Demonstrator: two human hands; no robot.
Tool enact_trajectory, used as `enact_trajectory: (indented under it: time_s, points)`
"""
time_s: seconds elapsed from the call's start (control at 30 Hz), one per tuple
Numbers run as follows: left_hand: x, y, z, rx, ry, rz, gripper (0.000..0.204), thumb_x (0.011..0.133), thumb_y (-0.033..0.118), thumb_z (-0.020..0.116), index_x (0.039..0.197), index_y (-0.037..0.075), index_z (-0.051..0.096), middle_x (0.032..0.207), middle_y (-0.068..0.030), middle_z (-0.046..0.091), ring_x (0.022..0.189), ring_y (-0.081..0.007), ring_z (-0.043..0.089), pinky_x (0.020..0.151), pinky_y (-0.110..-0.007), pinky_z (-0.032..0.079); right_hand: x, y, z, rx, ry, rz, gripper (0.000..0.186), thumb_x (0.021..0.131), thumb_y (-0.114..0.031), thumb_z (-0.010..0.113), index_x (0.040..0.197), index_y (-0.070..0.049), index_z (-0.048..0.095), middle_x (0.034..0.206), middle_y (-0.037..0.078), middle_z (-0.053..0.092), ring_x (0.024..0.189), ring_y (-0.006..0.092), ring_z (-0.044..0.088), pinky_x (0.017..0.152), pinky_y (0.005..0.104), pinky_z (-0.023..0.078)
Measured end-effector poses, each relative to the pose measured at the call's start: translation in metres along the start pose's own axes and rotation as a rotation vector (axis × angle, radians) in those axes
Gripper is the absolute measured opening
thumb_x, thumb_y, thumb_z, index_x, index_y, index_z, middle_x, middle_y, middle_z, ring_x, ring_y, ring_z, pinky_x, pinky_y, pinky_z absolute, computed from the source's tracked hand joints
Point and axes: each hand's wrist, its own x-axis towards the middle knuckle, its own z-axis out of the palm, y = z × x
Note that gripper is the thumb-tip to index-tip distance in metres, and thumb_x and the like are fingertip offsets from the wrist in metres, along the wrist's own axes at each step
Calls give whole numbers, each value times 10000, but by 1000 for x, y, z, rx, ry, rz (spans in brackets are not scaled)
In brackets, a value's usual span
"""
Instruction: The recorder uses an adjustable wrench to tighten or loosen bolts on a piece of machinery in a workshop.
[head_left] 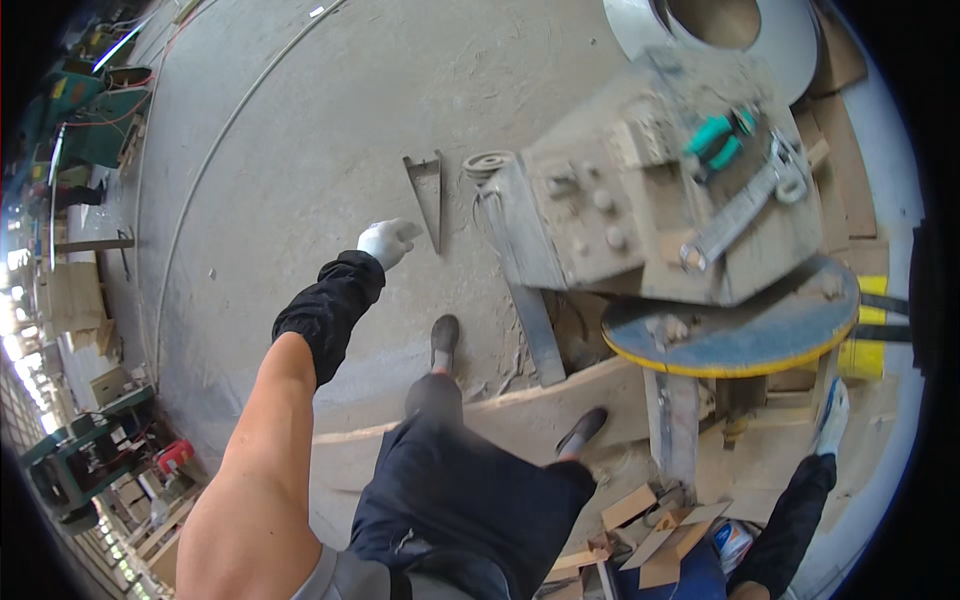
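My left hand [388,243], in a white glove, is stretched out over the floor with its fingers loosely apart and nothing in it. Just beyond it on the floor lies a narrow V-shaped metal frame [427,195]. My right hand [831,420], also gloved in white, is low at the far right, close to the yellow-edged round plate [640,335]; its fingers do not show distinctly. Above that plate stands a dusty machine head [590,215] with several knobs. Green-handled pliers [716,143] and an adjustable wrench [738,215] lie on top of it.
A pale beam or ledge [520,400] crosses the floor by my feet. Opened cardboard boxes [665,545] sit at lower right. A large ring-shaped metal piece [790,45] rests at the upper right. A long cable [215,150] curves along the floor, with green machinery [85,450] at left.
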Motion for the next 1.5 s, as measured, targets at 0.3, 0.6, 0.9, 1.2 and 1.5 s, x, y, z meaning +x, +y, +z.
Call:
enact_trajectory:
  time_s: [0.3,0.6,0.9,1.2,1.5]
  points:
    - [89,-165,30,532,101,230,609,823,155,733,1408,87,574,1434,-214,586,1393,-404,491,1171,-491,393,11,13,-19,169,-38,52,466,1110,-271,427,1485,-19,538,1474,93,581,1340,216,549,1165,334,411]
    - [-104,-135,114,232,-218,123,392,851,299,755,1184,93,750,1117,-189,755,1036,-372,727,925,-449,573,-69,-108,43,-492,171,51,599,1076,-506,418,1475,-81,552,1529,157,535,1421,324,483,1172,383,372]
    - [-232,189,86,-409,-161,355,267,921,144,704,1168,49,741,1058,-175,751,970,-297,743,843,-372,576,-91,-140,54,-536,213,20,611,1055,-538,435,1463,-98,551,1502,157,552,1393,336,506,1148,419,396]
    - [-177,426,22,-317,87,700,252,961,194,685,1163,46,717,1074,-188,734,968,-351,728,829,-399,572,-219,-289,85,547,232,-34,454,1098,-456,474,1224,-86,705,1121,83,764,679,105,662,553,265,489]
    - [-207,432,32,-830,-487,240,182,1056,137,589,1113,-9,682,781,18,592,648,-67,543,575,-242,475,-231,-418,230,947,-117,-207,483,1074,-381,563,1258,53,664,1087,104,721,1003,174,677,948,302,513]
